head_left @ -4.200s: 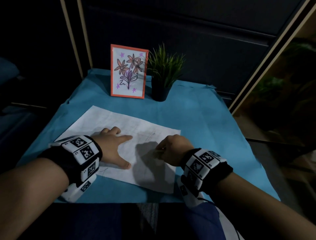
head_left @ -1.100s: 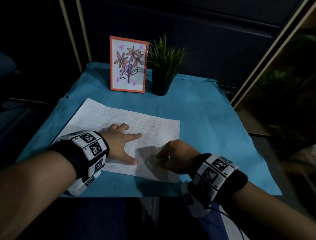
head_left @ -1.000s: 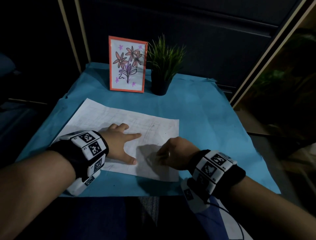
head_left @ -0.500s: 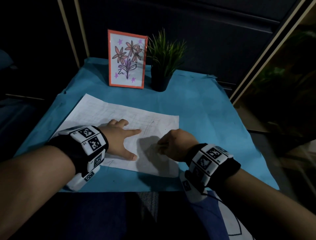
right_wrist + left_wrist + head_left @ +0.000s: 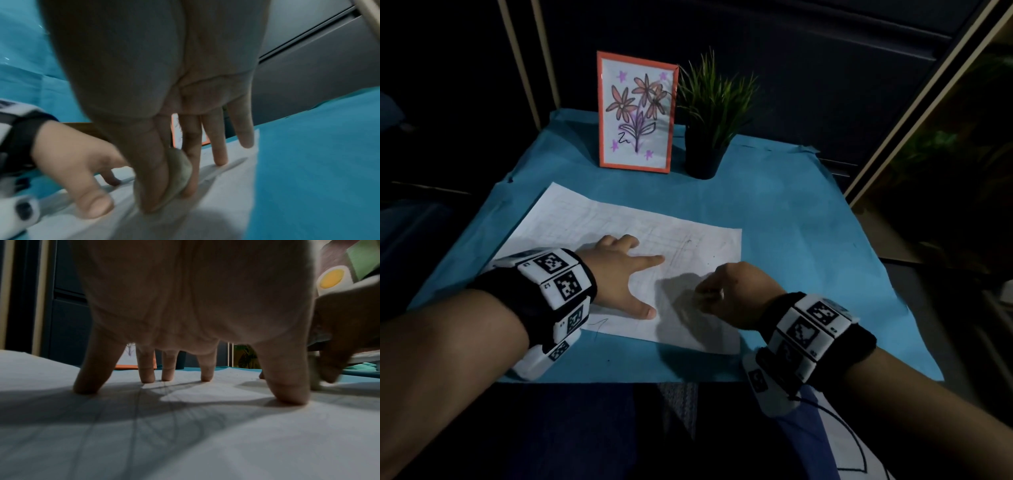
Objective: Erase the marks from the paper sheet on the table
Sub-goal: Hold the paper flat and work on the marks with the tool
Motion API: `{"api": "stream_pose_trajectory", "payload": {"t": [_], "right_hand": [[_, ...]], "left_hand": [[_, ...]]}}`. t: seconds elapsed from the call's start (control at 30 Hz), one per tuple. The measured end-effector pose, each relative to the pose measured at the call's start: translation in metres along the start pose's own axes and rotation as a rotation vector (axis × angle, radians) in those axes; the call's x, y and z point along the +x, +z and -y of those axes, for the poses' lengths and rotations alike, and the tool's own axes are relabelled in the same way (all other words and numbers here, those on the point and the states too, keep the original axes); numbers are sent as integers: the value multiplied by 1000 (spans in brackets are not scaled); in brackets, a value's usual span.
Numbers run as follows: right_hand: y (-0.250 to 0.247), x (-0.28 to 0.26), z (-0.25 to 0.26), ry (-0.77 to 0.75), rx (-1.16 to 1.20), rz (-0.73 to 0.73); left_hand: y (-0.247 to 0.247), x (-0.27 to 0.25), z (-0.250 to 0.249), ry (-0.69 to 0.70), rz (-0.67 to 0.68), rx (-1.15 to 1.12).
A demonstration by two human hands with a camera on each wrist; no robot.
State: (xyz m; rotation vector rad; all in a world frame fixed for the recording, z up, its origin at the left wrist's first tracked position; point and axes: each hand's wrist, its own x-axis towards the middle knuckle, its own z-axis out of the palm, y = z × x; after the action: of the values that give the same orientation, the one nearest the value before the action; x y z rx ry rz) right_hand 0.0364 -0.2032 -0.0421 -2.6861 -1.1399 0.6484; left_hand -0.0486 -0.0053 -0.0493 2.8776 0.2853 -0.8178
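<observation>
A white paper sheet (image 5: 599, 226) with faint grid lines and pencil marks lies on the blue table cover (image 5: 791, 219). My left hand (image 5: 619, 274) presses on it with spread, straight fingers (image 5: 287, 386), holding the sheet (image 5: 185, 434) flat. My right hand (image 5: 736, 294) pinches a worn grey eraser (image 5: 179, 172) between thumb and fingers, its lower end on the paper (image 5: 226, 186) near the sheet's right part. From the left wrist view the eraser (image 5: 315, 382) shows blurred at the right. A short pencil stroke (image 5: 599, 323) lies by the sheet's near edge.
An orange-framed flower drawing (image 5: 637, 109) stands at the back of the table beside a small potted plant (image 5: 710, 116). Dark cabinet fronts rise behind. The table's near edge lies just below my wrists, with my lap under it.
My right hand has shifted back and forth in small strokes over the same spot of the paper. The left hand has stayed planted. The head view has tilted slightly.
</observation>
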Motion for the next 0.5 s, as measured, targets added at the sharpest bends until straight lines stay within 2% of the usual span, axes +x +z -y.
{"api": "stream_pose_trajectory", "payload": {"t": [0.07, 0.23, 0.4, 0.5], "right_hand": [[-3, -6, 5, -26, -48, 63], [-11, 5, 3, 31, -66, -54], [2, -9, 9, -38, -106, 44], [0, -7, 8, -20, -80, 5]], "left_hand": [[0, 1, 0, 1, 1, 0], [-1, 0, 0, -5, 5, -3], [1, -1, -2, -14, 26, 21], [2, 0, -2, -14, 26, 16]]}}
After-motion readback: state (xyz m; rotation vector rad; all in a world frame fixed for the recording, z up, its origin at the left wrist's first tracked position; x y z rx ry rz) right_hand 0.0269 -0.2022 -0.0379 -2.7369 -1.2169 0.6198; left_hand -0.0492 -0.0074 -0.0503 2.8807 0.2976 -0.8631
